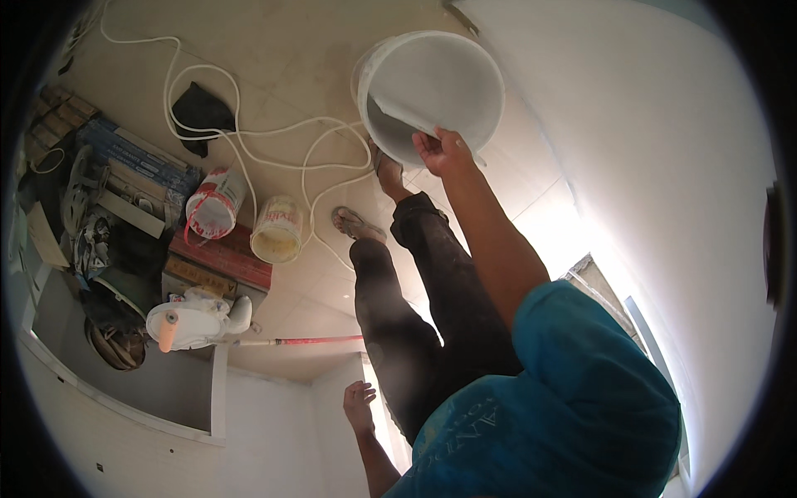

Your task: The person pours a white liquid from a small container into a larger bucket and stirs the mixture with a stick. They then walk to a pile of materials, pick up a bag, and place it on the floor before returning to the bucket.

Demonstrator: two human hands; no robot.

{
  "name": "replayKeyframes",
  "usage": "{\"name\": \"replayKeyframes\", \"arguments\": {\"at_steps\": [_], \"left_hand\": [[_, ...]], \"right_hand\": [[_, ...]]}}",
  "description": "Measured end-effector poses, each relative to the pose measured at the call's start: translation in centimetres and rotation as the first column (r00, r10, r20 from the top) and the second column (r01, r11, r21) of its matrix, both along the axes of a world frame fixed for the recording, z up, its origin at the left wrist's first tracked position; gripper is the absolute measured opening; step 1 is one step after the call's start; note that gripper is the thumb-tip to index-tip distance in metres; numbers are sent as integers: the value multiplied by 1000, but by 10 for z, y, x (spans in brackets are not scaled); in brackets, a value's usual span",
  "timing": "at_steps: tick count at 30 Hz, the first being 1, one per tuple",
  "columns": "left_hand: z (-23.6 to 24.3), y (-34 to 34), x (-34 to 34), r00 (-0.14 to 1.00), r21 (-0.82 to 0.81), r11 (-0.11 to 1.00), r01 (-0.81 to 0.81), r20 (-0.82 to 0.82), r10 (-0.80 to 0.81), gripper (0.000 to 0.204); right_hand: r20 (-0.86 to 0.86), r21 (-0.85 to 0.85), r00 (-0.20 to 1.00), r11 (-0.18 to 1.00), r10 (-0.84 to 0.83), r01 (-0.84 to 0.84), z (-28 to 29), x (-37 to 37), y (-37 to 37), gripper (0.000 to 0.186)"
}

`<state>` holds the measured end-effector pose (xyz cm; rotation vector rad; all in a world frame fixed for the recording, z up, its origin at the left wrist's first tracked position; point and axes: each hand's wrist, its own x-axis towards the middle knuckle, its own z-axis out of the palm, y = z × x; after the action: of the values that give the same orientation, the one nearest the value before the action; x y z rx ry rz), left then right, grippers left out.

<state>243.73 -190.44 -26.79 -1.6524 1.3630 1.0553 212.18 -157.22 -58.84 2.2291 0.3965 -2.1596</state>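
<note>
One hand in one white bucket

The right hand point(444, 151) grips a flat blade point(404, 119) inside the round, smooth plastic white bucket point(432, 87) standing on the tiled floor; the left hand point(359, 404) hangs open, empty. Nearby: two paint tubs point(245, 220), one roller point(169, 330), one looping white cable point(249, 133).

Right hand point(444, 151) raised, fingers curled; left hand point(359, 402) hangs open.

Two paint tubs point(249, 217) stand on the floor beside a looping white cable point(249, 133) and a roller point(169, 330).
</note>
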Motion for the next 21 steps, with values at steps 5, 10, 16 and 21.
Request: {"name": "replayKeyframes", "arguments": {"at_steps": [5, 10, 16, 21], "left_hand": [[2, -8, 2, 1000, -22, 1000, 10, 13, -10, 21], [2, -7, -7, 999, -32, 999, 27, 23, -26, 22], [0, -8, -8, 999, -30, 999, 11, 43, -10, 22], [-1, 0, -11, 999, -26, 1000, -18, 48, 19, 22]], "right_hand": [[47, 66, 978, 976, 203, -206, -48, -9, 17, 27], [141, 190, 818, 796, 558, -575, -72, -24, 35, 20], [439, 294, 21, -121, 898, -948, -71, -52, 65, 26], [607, 125, -621, -832, 495, -540, -22, -79, 41, 29]]}}
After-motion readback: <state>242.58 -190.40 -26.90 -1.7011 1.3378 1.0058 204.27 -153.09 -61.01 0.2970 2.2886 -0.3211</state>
